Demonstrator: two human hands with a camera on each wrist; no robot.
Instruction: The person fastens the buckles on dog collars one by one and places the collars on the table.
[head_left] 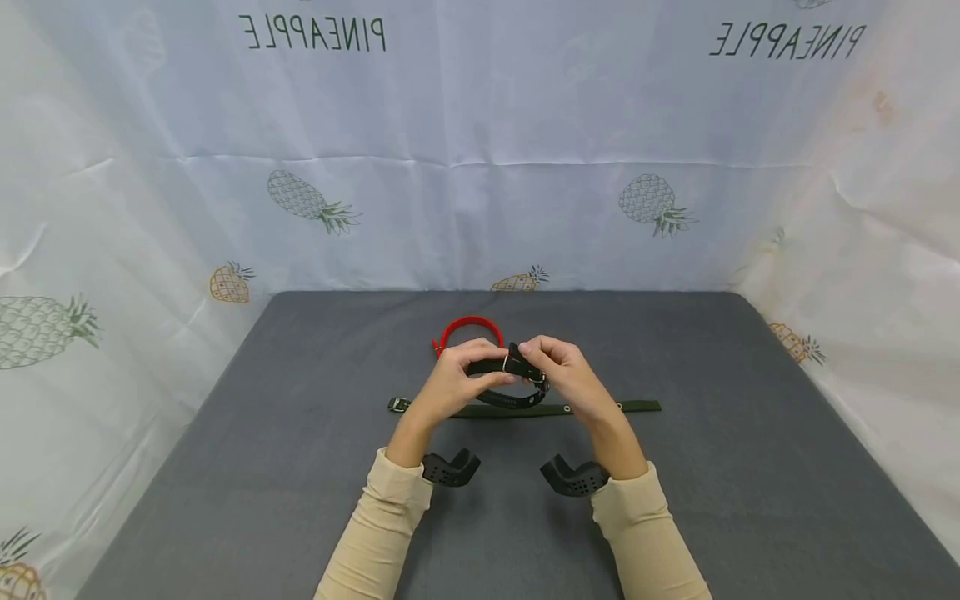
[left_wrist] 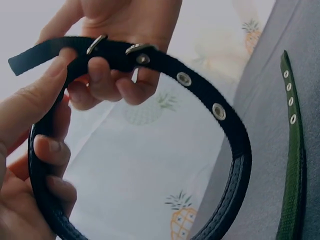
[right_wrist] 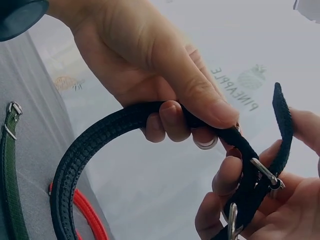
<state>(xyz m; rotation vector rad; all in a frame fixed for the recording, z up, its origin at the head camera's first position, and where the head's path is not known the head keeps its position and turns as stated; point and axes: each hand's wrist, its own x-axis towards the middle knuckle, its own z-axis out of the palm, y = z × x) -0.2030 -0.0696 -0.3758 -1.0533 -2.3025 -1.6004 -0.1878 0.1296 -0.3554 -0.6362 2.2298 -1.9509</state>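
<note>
A black buckled collar (head_left: 512,402) hangs as a loop between both hands, above the table. My left hand (head_left: 463,373) grips its padded strap, thumb on one side and curled fingers on the other. The right hand (head_left: 568,371) holds the buckle end, its fingers curled about the strap. At that end sit a metal buckle (right_wrist: 267,172) and a metal ring (right_wrist: 233,220). The collar's free tip (left_wrist: 37,55) passes through the metal frame and sticks out past it. Eyelets (left_wrist: 219,111) show along the strap in the left wrist view.
Beneath the hands a green collar (head_left: 641,406) lies straight across the grey table (head_left: 337,517), buckle to the left. Behind it lies a red collar (head_left: 472,320) bent in a loop, partly hidden by the left hand. A pineapple-print cloth (head_left: 450,217) hangs around the table's back and sides.
</note>
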